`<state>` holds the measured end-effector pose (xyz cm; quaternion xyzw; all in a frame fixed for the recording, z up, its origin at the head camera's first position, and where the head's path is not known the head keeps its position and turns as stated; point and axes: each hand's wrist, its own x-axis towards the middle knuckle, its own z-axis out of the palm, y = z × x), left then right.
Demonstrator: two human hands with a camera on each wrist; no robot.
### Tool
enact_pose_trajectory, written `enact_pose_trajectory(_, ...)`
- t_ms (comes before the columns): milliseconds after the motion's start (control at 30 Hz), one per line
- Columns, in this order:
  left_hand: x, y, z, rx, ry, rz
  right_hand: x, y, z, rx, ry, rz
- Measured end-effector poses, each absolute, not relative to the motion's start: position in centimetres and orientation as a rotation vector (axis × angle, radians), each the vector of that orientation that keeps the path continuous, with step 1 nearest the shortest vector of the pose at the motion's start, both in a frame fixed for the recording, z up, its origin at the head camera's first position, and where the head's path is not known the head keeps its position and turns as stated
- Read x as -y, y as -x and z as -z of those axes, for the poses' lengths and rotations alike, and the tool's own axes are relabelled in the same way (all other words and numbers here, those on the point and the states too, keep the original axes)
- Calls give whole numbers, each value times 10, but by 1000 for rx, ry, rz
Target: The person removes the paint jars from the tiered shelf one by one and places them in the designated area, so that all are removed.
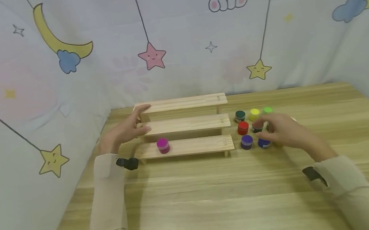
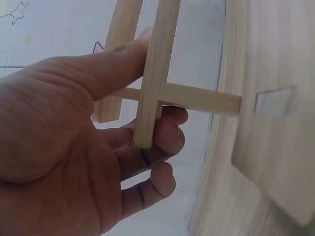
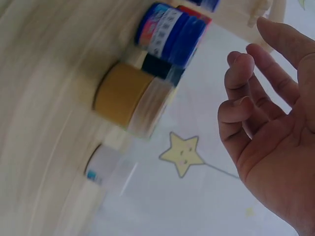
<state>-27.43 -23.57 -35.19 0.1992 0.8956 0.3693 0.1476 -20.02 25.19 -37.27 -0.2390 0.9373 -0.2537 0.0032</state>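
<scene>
A three-tier wooden shelf [image 1: 185,124] stands on the table. My left hand [image 1: 124,133] grips its left end; in the left wrist view the thumb lies on one side of a shelf board [image 2: 156,69], with curled fingers at the other. One magenta paint jar [image 1: 163,146] sits on the lowest tier. My right hand [image 1: 284,129] hovers over a group of paint jars, fingers loosely bent and holding nothing. Near it are a red jar [image 1: 243,128], a purple jar [image 1: 246,142] and a blue jar [image 3: 170,34]. A mustard-coloured jar [image 3: 123,96] shows below the blue one.
Behind the red jar stand a dark green jar [image 1: 240,116], a yellow jar [image 1: 254,114] and a light green jar [image 1: 267,111]. A white jar [image 3: 110,167] is partly hidden by my right hand in the head view. A printed curtain [image 1: 187,74] borders the table's back.
</scene>
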Motion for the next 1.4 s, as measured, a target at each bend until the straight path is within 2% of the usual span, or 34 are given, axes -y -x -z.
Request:
enact_pose_trajectory(400, 244, 267, 354, -2589, -519, -1069, -190, 211, 353, -2928, 917, 760)
enact_pose_trajectory(867, 237, 273, 354, -2587, -584, -1056, -129, 223, 343, -2893, 1100, 849)
enact_pose_trajectory(1100, 236, 273, 350, -2591, -567, -1051, -89, 221, 346, -2770, 1139, 975)
enact_pose_trajectory(1400, 239, 273, 353, -2608, -557, -1044, -41, 227, 356, -2704, 1217, 890)
